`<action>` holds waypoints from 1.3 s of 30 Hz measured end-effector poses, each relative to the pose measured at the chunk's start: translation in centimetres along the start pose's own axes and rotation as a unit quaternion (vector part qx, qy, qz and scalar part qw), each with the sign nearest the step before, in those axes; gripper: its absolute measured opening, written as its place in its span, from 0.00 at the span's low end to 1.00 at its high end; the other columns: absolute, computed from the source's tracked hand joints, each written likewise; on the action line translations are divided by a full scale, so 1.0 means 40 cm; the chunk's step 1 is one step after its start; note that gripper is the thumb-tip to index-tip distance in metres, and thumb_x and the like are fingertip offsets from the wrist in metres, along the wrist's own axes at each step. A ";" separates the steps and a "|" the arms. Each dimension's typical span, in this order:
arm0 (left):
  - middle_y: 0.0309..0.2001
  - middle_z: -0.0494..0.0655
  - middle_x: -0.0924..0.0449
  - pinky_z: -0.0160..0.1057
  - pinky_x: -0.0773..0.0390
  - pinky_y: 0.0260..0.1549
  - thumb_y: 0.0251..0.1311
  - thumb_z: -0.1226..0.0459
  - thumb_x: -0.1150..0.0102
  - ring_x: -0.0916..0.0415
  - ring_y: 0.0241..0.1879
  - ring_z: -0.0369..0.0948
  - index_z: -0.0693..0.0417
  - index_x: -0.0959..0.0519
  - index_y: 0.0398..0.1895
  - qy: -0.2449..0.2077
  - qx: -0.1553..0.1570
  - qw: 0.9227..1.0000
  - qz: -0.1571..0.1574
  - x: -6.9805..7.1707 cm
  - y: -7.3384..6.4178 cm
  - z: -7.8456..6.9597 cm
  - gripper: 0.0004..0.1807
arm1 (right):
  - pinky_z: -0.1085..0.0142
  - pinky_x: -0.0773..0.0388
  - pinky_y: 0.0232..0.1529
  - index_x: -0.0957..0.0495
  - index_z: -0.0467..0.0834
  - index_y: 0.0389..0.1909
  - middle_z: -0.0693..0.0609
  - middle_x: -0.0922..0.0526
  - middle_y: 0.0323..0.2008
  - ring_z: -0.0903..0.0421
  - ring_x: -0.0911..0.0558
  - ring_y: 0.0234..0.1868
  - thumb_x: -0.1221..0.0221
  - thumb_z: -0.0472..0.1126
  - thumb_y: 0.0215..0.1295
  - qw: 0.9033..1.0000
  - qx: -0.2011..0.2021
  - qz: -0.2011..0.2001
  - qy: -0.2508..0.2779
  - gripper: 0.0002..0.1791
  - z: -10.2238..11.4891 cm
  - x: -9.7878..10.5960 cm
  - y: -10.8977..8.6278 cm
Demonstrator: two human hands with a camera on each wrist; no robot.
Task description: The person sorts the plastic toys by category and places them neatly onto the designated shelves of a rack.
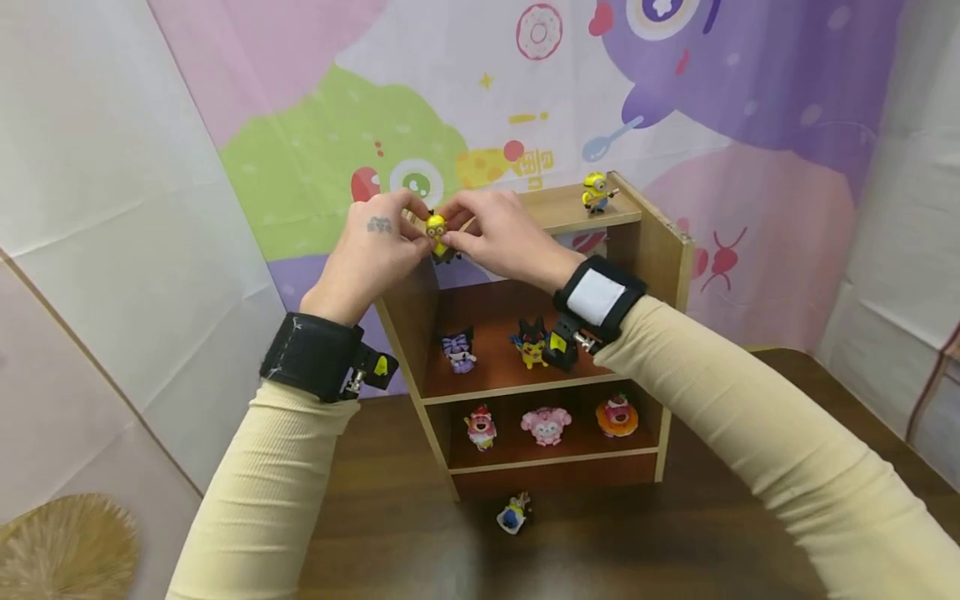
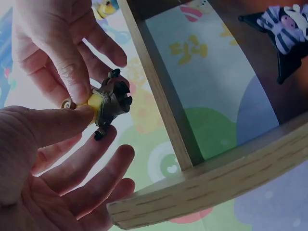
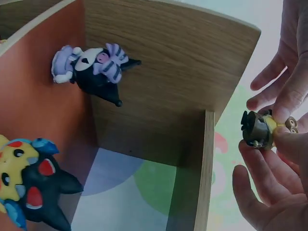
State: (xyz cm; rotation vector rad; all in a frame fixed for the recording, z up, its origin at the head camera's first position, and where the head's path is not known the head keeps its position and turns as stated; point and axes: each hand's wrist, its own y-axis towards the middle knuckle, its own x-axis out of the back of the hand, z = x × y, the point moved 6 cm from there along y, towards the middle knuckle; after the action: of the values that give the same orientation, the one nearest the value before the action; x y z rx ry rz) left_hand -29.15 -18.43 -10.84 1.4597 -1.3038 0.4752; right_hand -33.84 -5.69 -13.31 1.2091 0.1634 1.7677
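Observation:
Both hands meet above the top left end of a wooden shelf unit (image 1: 641,250), pinching a small yellow Minion figure (image 1: 436,227) with goggles and a dark brown lower part. From one side, my left hand (image 1: 378,250) grips its yellow upper body between thumb and fingers. Opposite, my right hand (image 1: 513,235) pinches the same part. In the left wrist view the Minion's brown lower body (image 2: 113,103) and dark feet stick out beyond the fingers, beside the board's edge. The right wrist view shows the figure held off the shelf, its head partly hidden by the fingers.
Another Minion figure (image 1: 596,193) stands on the top board's right end. On the middle shelf are a purple-black figure (image 1: 458,350) and a yellow figure in a black hood (image 1: 533,343). Below sit a pink figure (image 1: 547,426) and two others. One figure (image 1: 514,513) lies on the table.

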 end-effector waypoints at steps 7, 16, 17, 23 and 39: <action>0.40 0.61 0.12 0.48 0.19 0.39 0.64 0.69 0.39 0.14 0.40 0.52 0.63 0.24 0.49 0.023 0.013 1.000 -0.001 -0.012 0.013 0.027 0.12 | 0.61 0.19 0.51 0.18 0.37 0.53 0.43 0.12 0.47 0.51 0.13 0.49 0.39 0.36 0.71 1.000 -0.013 0.005 -0.002 0.13 -0.022 -0.024 0.027; 0.42 0.60 0.13 0.45 0.21 0.38 0.66 0.67 0.43 0.17 0.40 0.50 0.64 0.20 0.54 0.032 0.044 0.998 0.022 -0.035 0.067 0.033 0.16 | 0.59 0.19 0.54 0.20 0.35 0.54 0.41 0.13 0.51 0.48 0.14 0.53 0.41 0.34 0.73 0.999 -0.030 -0.017 -0.024 0.13 -0.049 -0.021 0.042; 0.43 0.60 0.14 0.45 0.21 0.38 0.66 0.67 0.43 0.18 0.41 0.50 0.64 0.19 0.54 0.035 0.046 0.998 0.025 -0.039 0.071 0.033 0.16 | 0.60 0.19 0.54 0.20 0.35 0.54 0.41 0.13 0.51 0.49 0.15 0.53 0.41 0.34 0.73 0.999 -0.032 -0.018 -0.030 0.13 -0.050 -0.022 0.042; 0.38 0.58 0.16 0.45 0.22 0.40 0.63 0.70 0.46 0.21 0.41 0.50 0.65 0.18 0.48 0.056 0.044 0.997 0.018 -0.036 0.082 0.027 0.13 | 0.60 0.20 0.54 0.20 0.35 0.55 0.42 0.13 0.50 0.49 0.16 0.54 0.41 0.34 0.73 0.997 -0.041 -0.022 -0.059 0.13 -0.041 -0.025 0.049; 0.39 0.58 0.21 0.42 0.27 0.37 0.63 0.72 0.52 0.27 0.40 0.49 0.65 0.19 0.43 0.073 0.092 0.992 0.037 -0.046 0.084 0.029 0.12 | 0.60 0.22 0.56 0.20 0.36 0.54 0.43 0.14 0.51 0.48 0.18 0.55 0.42 0.34 0.74 0.992 -0.081 -0.023 -0.097 0.12 -0.027 -0.042 0.064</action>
State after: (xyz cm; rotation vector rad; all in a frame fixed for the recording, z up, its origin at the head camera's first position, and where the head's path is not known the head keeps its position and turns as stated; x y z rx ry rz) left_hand -33.10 -18.05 -11.32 1.5022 -1.2256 0.7536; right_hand -36.19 -7.93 -13.49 1.2406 -0.0641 1.5812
